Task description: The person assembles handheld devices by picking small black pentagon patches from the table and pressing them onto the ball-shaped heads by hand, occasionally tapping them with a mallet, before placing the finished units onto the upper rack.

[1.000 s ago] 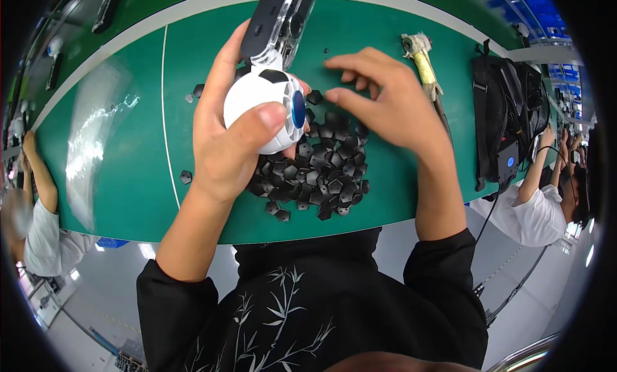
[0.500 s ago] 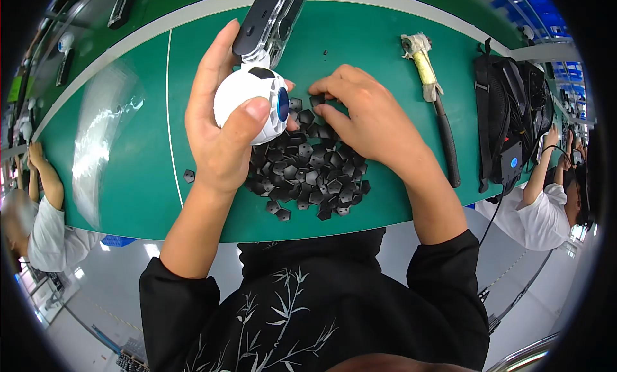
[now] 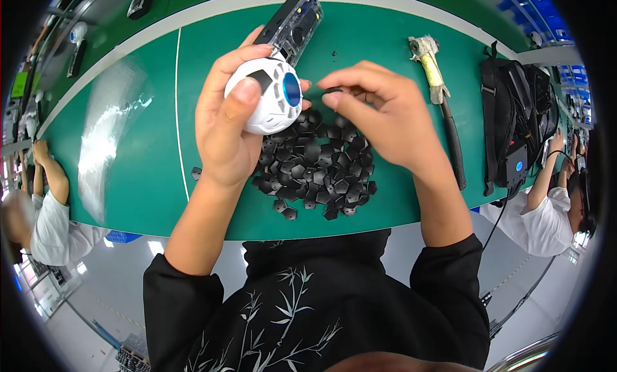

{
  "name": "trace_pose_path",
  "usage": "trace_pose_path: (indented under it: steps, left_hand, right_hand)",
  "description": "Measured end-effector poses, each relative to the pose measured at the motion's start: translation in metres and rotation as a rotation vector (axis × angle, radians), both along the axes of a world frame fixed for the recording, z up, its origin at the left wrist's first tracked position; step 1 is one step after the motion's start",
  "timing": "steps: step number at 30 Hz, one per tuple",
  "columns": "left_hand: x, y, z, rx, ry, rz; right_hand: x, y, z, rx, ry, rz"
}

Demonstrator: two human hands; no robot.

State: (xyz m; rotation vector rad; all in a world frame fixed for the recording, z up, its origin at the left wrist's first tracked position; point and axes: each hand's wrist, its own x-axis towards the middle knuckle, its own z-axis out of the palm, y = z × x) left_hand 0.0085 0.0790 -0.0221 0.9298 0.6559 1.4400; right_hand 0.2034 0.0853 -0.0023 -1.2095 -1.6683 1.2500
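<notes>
- White ball (image 3: 268,111) is grasped in the left hand (image 3: 223,134), over the table (image 3: 398,205)
- Black piece (image 3: 332,90) is pinched by the right hand (image 3: 384,111), near the ball
- Loose pieces (image 3: 315,169) are heaped on the table

Black piece (image 3: 332,90) mostly hidden in the right hand (image 3: 389,115), tiny dark speck (image 3: 334,54) unidentifiable

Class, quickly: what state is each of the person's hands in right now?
Left hand: closed around a white ball.
Right hand: fingertips closed, pinching a small black piece.
</notes>
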Motion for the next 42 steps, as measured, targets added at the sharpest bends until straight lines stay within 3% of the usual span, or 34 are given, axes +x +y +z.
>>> trace_pose_path:
  steps: [6, 11, 22, 27, 36, 42]
  left_hand:
    - [-0.003, 0.000, -0.002, 0.170, 0.204, -0.023]
    - [0.000, -0.001, -0.006, 0.218, 0.306, 0.038]
    - [0.002, -0.006, -0.002, 0.204, 0.352, -0.024]
    - [0.004, -0.008, -0.003, 0.136, 0.327, -0.077]
    - [0.005, -0.004, 0.001, 0.272, 0.351, -0.106]
    - [0.004, -0.002, 0.000, 0.295, 0.361, -0.104]
  right_hand:
    - [-0.005, -0.005, 0.013, -0.135, 0.595, -0.014]
    - [-0.007, -0.006, 0.000, 0.081, 0.548, 0.050]
    - [-0.005, -0.011, 0.004, 0.228, 0.293, 0.195]
    - [-0.010, -0.012, -0.002, 0.172, 0.387, 0.120]
    - [-0.007, -0.010, 0.003, -0.122, 0.434, 0.098]
    - [-0.010, -0.011, 0.002, -0.120, 0.475, 0.112]
